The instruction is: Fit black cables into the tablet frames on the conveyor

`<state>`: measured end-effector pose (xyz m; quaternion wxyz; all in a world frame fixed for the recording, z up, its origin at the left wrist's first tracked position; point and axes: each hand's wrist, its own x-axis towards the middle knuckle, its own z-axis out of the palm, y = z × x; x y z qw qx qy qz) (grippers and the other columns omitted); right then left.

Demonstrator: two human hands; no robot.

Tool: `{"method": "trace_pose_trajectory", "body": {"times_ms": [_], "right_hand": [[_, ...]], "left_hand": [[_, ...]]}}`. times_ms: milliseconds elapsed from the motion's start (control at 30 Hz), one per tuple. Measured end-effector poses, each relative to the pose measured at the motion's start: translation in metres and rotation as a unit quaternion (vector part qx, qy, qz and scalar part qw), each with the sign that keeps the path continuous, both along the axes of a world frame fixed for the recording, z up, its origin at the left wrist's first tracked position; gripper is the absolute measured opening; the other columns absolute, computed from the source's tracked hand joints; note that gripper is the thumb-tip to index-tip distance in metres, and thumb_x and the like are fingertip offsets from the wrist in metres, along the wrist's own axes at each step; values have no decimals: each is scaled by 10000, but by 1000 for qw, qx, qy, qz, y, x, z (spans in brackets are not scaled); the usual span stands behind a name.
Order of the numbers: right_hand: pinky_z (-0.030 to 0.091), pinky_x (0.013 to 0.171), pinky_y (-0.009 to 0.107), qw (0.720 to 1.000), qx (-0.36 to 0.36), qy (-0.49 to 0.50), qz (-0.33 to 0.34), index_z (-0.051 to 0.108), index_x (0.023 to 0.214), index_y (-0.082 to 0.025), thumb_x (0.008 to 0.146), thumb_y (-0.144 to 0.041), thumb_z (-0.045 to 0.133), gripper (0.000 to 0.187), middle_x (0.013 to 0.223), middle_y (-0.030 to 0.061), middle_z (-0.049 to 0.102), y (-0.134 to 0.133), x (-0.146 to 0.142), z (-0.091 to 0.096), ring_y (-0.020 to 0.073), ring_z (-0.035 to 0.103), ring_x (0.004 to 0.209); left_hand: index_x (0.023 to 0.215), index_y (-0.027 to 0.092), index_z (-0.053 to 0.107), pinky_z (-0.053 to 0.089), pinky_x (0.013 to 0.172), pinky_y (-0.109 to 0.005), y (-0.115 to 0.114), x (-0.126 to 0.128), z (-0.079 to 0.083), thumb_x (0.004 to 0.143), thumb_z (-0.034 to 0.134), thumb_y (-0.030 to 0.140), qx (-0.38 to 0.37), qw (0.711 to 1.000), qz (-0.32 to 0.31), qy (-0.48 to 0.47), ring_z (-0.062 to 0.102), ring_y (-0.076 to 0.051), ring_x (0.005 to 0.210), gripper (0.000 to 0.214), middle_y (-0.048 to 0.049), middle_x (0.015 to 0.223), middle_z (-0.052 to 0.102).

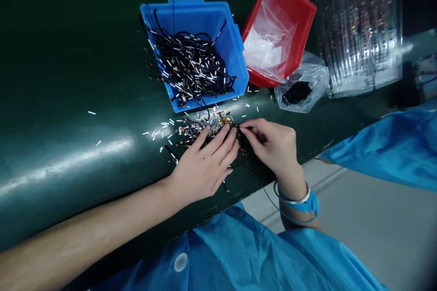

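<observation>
Pinching a black wire [241,137] in my right hand [273,145], left hand [205,166] flat, open on gold-tipped pile [194,128], glossy green bench [68,100].

Tangled heap of short black gold-tipped wires [189,131] on green mat [68,100]

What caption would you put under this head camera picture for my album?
Left hand and right hand touch a pile of small black cables before a blue bin.
</observation>
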<state>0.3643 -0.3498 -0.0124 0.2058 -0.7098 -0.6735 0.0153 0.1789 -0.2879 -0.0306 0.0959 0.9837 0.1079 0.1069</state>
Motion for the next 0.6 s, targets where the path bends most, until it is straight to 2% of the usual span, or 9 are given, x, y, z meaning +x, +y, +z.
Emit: {"method": "trace_pose_trajectory", "body": {"times_ms": [233, 600], "right_hand": [[362, 482, 222, 998, 8, -70, 3, 668, 783, -200, 904, -216, 539, 178, 519, -43, 583, 2, -3, -1, 84, 495, 440], [374, 474, 213, 997, 50, -59, -7, 649, 791, -192, 879, -172, 573, 118, 548, -43, 609, -3, -7, -1, 78, 497, 436]], "left_hand": [[1342, 80, 516, 281, 1122, -467, 0, -1, -1, 937, 453, 387, -1, 1000, 2, -6, 354, -301, 1387, 512, -139, 1473, 441], [1330, 50, 523, 269, 1132, -459, -1, -1, -3, 931, 449, 292, 44, 998, -22, -31, 403, -304, 1355, 473, -137, 1422, 504]]}}
